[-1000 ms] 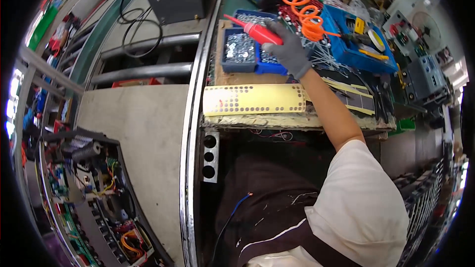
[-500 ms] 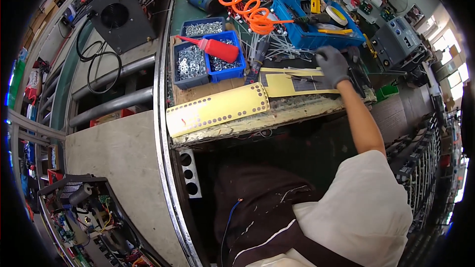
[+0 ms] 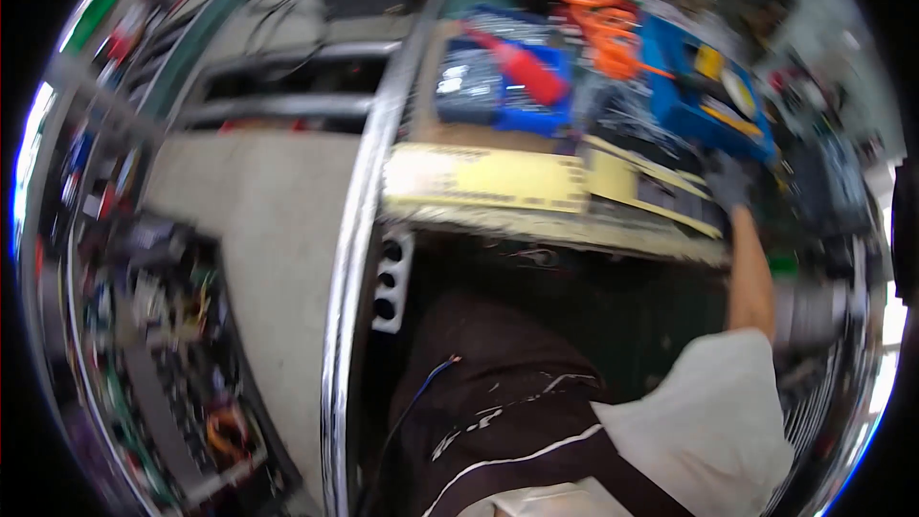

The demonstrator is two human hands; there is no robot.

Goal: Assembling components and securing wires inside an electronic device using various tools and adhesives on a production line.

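My right hand, in a dark grey glove, reaches to the right end of the workbench. It is smeared by motion, so I cannot tell whether its fingers hold anything. Just left of it lies a yellow sheet with a dark panel on it. A long yellow strip with rows of dots lies along the bench's front edge. Beyond my hand stands a blue tray holding tape and yellow-handled tools. My left hand is out of view.
A red squeeze bottle lies across blue bins of small metal parts. An orange coiled hose hangs over the bench. A metal rail runs along its left side. An open chassis with electronics sits at lower left.
The whole view has swung and blurred, shifting the bench to the right in the picture. My right hand still reaches to the bench's right end, near the yellow sheet.
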